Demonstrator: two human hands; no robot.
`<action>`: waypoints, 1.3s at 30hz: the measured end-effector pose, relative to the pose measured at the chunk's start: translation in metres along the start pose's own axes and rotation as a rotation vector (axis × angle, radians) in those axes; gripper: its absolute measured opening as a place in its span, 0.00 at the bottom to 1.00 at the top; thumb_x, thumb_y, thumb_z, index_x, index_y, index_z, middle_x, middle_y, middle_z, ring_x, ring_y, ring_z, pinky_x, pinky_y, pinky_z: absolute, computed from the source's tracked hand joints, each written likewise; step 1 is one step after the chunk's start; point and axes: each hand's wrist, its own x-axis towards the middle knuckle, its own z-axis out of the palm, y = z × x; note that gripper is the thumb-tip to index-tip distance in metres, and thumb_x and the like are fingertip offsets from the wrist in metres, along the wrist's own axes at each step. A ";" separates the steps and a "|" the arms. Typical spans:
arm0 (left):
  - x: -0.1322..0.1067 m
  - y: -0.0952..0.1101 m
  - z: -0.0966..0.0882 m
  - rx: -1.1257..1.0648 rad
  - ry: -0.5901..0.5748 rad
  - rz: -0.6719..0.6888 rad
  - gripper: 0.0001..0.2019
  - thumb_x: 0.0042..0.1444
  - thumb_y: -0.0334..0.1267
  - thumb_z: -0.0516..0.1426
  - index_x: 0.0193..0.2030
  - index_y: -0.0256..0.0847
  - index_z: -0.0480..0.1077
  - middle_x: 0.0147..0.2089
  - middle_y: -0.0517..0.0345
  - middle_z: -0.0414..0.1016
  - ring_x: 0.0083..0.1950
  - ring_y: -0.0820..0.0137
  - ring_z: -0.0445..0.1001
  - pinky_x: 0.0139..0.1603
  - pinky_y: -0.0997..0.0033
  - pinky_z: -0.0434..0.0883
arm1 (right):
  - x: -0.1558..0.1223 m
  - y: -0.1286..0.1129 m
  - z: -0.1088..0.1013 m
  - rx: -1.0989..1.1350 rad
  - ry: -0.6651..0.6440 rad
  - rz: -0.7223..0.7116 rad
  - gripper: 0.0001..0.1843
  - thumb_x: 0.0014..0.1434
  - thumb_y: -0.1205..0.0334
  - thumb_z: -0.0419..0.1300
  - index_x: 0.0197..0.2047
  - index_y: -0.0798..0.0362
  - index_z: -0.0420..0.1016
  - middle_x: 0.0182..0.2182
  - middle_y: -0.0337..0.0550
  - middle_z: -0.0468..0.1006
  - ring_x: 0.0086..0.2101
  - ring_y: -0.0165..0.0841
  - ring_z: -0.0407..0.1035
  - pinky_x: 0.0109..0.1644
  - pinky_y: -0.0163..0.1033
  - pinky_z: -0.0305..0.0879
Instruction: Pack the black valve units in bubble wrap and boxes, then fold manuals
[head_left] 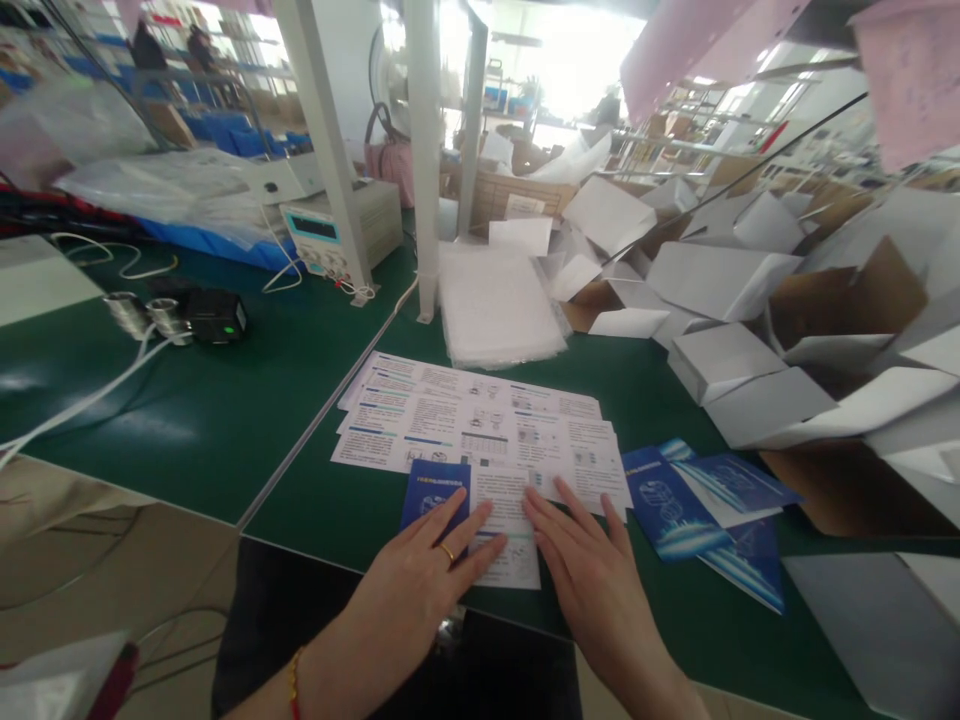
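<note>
My left hand (429,570) lies flat with fingers stretched out on a partly folded printed leaflet (504,512) at the near edge of the green table; a ring shows on one finger. Its fingers cover the leaflet's blue cover panel (435,488). My right hand (581,560) rests flat beside it, fingers spread, pressing the leaflet's white part. Just beyond lies a spread stack of unfolded instruction sheets (480,420).
Folded blue leaflets (697,505) lie to the right. A pile of white cartons (735,330) fills the right side. A stack of clear bags (495,305) sits behind the sheets. A power supply (341,230), a white post (424,160) and cables (82,400) stand left.
</note>
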 end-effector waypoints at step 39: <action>-0.034 -0.007 0.010 -0.038 0.445 -0.231 0.24 0.70 0.51 0.56 0.56 0.28 0.73 0.57 0.34 0.80 0.59 0.49 0.80 0.55 0.49 0.83 | 0.010 -0.077 0.018 0.375 0.433 0.359 0.10 0.72 0.68 0.52 0.50 0.51 0.73 0.42 0.47 0.75 0.40 0.37 0.73 0.42 0.40 0.72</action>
